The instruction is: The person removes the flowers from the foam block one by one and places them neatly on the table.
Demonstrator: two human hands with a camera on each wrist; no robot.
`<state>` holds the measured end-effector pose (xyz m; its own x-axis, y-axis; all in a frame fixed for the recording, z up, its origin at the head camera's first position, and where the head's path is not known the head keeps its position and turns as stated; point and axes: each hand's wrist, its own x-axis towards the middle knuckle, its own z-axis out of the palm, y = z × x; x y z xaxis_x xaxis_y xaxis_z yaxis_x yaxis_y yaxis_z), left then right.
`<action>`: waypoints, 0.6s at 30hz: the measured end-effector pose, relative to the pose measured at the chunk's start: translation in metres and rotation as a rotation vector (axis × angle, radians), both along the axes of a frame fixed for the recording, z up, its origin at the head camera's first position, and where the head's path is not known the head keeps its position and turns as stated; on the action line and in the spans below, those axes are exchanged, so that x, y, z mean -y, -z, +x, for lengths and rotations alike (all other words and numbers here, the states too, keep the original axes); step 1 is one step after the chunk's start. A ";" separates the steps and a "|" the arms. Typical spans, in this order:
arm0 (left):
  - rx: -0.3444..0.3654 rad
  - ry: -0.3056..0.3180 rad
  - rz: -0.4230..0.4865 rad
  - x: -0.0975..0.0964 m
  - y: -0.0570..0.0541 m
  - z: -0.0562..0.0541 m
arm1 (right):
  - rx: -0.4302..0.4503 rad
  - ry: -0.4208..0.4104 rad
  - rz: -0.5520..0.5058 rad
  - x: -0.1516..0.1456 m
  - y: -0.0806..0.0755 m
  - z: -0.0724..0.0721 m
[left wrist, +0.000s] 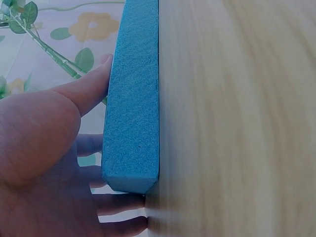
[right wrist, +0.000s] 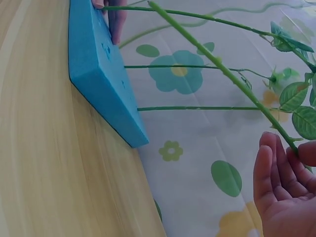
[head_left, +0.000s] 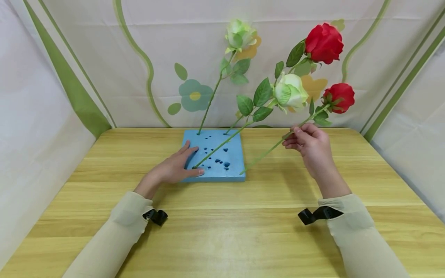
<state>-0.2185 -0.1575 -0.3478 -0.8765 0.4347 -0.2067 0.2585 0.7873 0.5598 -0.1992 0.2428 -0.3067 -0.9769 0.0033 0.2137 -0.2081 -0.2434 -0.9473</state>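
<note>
My right hand [head_left: 313,148] pinches the green stem of a red rose [head_left: 338,98] between thumb and fingers. The stem slants down to the left, its bare lower end over the front right corner of a blue foam block [head_left: 236,154]. In the right wrist view that stem end [right wrist: 157,7] stands apart from the block's face. My left hand [head_left: 174,166] rests on the block's left side, fingers spread, thumb along the front edge beside a stem [head_left: 222,143] standing in the block.
Three roses stand in the block: a pale green one [head_left: 240,36] at back left, another pale green rose [head_left: 290,90] and a red rose [head_left: 324,43] leaning right. Several holes dot the block's top. The wooden table [head_left: 222,231] ends at a patterned cloth [head_left: 139,96].
</note>
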 end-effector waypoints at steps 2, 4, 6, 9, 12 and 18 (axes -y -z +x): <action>-0.002 0.001 0.000 0.000 0.000 0.000 | 0.013 0.002 0.007 -0.002 0.001 -0.001; -0.003 0.002 0.001 0.000 0.000 0.000 | 0.022 0.003 0.021 -0.004 0.002 -0.001; -0.004 0.004 0.002 0.000 0.000 0.000 | 0.028 0.000 0.033 -0.007 0.003 -0.003; -0.005 0.005 0.003 0.000 0.000 0.000 | 0.038 -0.009 0.049 -0.011 0.007 -0.005; -0.006 0.005 0.004 0.000 0.000 0.000 | 0.052 -0.021 0.063 -0.015 0.010 -0.008; -0.007 0.005 0.004 0.000 0.000 0.000 | 0.089 -0.058 0.113 -0.023 0.017 -0.012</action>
<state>-0.2181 -0.1579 -0.3476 -0.8757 0.4400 -0.1986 0.2664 0.7835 0.5614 -0.2113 0.2660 -0.3238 -0.9898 -0.0730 0.1220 -0.1107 -0.1433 -0.9835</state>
